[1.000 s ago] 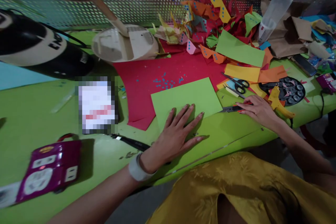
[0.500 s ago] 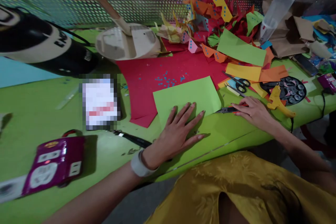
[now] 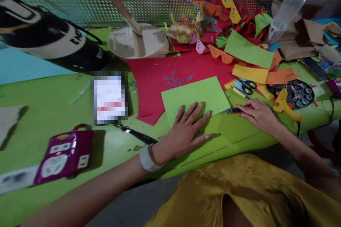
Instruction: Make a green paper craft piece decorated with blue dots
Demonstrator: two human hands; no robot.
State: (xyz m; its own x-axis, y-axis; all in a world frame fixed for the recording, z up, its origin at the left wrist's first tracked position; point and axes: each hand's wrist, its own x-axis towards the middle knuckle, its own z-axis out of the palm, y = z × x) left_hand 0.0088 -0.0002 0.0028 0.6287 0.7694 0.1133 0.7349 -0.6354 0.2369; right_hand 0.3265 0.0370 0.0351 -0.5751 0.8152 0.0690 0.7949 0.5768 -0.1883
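Note:
My left hand point(image 3: 188, 131) lies flat with fingers spread, pressing on a light green sheet of paper point(image 3: 195, 94). The sheet rests partly on red paper point(image 3: 149, 85) and partly on the green table point(image 3: 226, 138). In my right hand point(image 3: 259, 115) is a utility knife point(image 3: 234, 110) with a dark body and orange-red parts, held low over the table. Its blade points left and meets the sheet's lower right edge, close to the corner. My right fingers cover the back of the knife's handle.
Scissors point(image 3: 247, 85), a yellow glue gun point(image 3: 283, 104) and a black palette-like tray point(image 3: 303, 94) are to the right. Folded coloured paper pieces point(image 3: 229, 14) pile up behind. A purple box-like device point(image 3: 65, 152), a blurred-out card point(image 3: 109, 99) and a dark bottle point(image 3: 61, 39) stand left.
The whole view has shifted slightly, so things appear further right. The green sheet's right corner, curled earlier, now looks flatter. My left hand stays on the sheet and my right keeps the knife.

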